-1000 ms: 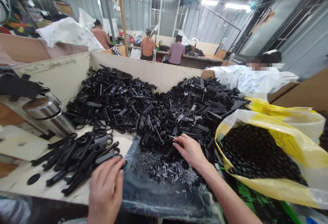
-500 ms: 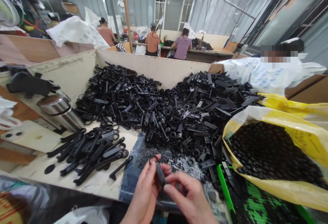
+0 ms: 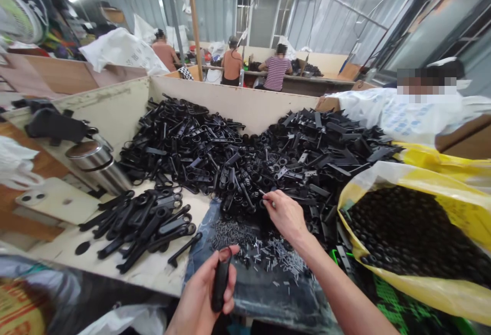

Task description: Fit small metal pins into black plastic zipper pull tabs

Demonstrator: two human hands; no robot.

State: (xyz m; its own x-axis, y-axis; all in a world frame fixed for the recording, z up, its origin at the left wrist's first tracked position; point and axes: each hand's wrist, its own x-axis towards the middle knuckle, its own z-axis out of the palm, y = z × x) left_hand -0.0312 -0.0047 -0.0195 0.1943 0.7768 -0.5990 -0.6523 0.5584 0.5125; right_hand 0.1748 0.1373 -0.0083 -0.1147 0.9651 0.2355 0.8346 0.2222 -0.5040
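In the head view my left hand (image 3: 205, 289) is closed round a black plastic handle (image 3: 220, 281) with a ring at its upper end. My right hand (image 3: 287, 216) reaches over the heap of black parts (image 3: 245, 163), thumb and fingers pinched together. A small light-coloured tip shows at those fingers, too small to name. Below the right wrist, short metal pins (image 3: 284, 261) lie scattered on a dark blue cloth (image 3: 264, 294). Finished-looking black handles (image 3: 148, 222) are piled to the left of the cloth, with a single one (image 3: 184, 249) lying apart.
A steel flask (image 3: 102, 166) and a white phone (image 3: 57, 200) stand and lie at the left. On the right, a yellow-white bag (image 3: 406, 278) of small black rings leans over a green crate (image 3: 391, 294). Wooden walls (image 3: 230, 97) bound the bench; several people (image 3: 232, 64) sit beyond.
My right hand has left the handle and moved up and forward to the heap. The left hand keeps the handle, now lower and turned more upright. The view has shifted slightly.
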